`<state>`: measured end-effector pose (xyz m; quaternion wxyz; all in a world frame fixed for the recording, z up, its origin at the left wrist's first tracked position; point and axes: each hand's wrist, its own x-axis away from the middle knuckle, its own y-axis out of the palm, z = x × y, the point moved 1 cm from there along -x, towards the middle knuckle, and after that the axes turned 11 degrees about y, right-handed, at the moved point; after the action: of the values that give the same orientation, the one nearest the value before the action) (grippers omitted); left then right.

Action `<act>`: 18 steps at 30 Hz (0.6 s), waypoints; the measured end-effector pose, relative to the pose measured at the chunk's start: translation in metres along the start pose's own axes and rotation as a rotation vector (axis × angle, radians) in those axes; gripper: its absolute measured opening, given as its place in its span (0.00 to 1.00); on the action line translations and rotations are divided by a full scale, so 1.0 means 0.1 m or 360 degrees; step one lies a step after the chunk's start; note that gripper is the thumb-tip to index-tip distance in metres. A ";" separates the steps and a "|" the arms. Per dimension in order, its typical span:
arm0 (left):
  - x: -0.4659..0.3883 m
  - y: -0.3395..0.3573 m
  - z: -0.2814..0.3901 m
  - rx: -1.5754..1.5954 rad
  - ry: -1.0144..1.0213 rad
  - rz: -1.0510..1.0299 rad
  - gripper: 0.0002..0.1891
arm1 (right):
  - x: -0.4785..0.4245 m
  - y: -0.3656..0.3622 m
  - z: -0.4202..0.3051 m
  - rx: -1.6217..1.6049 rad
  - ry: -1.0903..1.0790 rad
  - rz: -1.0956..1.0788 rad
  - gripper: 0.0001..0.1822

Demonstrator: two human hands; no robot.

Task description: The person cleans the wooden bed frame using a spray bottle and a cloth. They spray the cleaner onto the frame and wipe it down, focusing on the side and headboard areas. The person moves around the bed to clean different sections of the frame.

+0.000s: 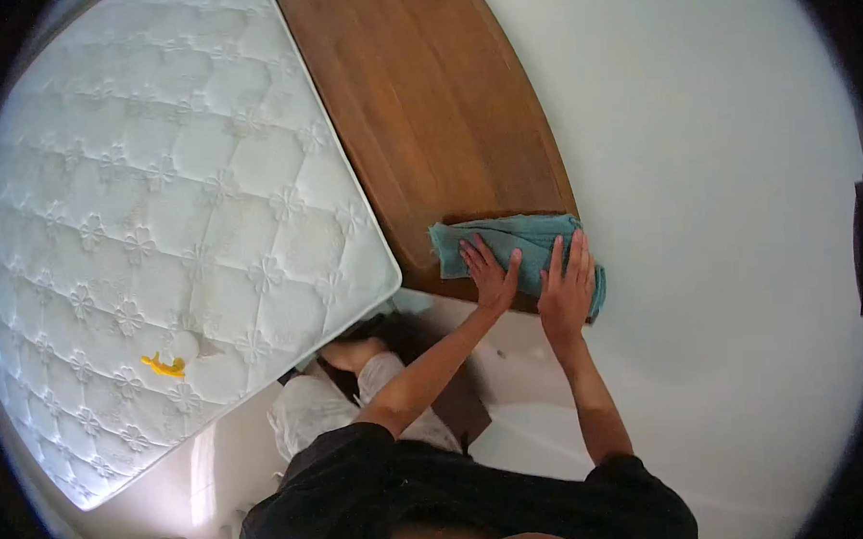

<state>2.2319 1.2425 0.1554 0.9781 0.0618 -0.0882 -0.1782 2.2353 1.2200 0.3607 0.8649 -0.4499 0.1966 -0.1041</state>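
A folded teal cloth (524, 240) lies across the near end of a brown wooden headboard (432, 110). My left hand (493, 277) holds the cloth down against the wood, its fingers spread over the middle of it. At the cloth's right end, my right hand (568, 285) holds it down by the board's curved outer edge. Part of the cloth hangs past that edge beside my right hand. A darker patch of wood shows along the cloth's far side.
A white quilted mattress (206, 229) borders the headboard on the left. On it lie a yellow object (163, 365) and a round white object (184, 345). A pale wall (688, 186) rises along the right. My bent leg (315, 408) is beside the mattress corner.
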 end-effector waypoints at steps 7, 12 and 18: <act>-2.00 -0.81 0.03 0.0083 0.0057 0.0337 0.51 | -0.93 0.52 -0.84 -0.0441 -0.0221 0.0057 0.32; -2.30 -0.85 0.27 0.0000 0.0271 0.0465 0.48 | -0.88 0.10 -1.10 -0.1351 -0.0031 -0.0271 0.31; -1.19 -0.47 1.32 -0.0321 0.1291 0.0246 0.44 | -0.69 -0.91 1.22 -0.1423 0.0381 0.1391 0.34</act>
<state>2.0805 1.2302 0.2589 0.9451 0.0241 0.3175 -0.0734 2.2252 1.2821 0.5156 0.5282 -0.6310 0.4820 0.3010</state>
